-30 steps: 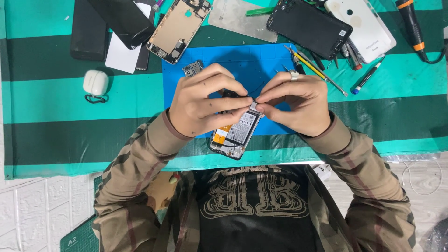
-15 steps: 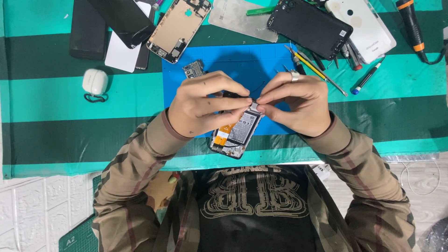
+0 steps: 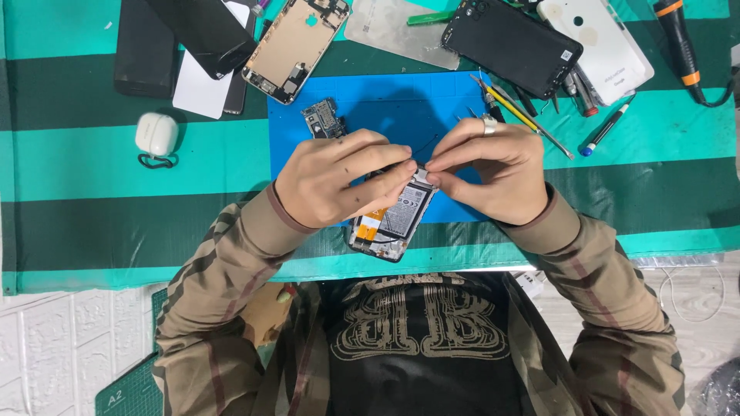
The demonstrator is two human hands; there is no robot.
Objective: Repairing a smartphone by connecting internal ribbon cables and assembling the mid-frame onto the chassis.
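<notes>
Bright, even overhead light, colours saturated. Soft short shadows under both hands on the blue mat [image 3: 432,115]. Mild sheen on the metal plate [image 3: 385,31] and the white phone back [image 3: 597,42]. Focus sharp across the frame, no motion blur. Slight wide-angle bend at edges.

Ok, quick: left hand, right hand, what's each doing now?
Left hand: closed on the opened phone.
Right hand: fingertips pinched at the phone's top edge; what they grip cannot be told.
</notes>
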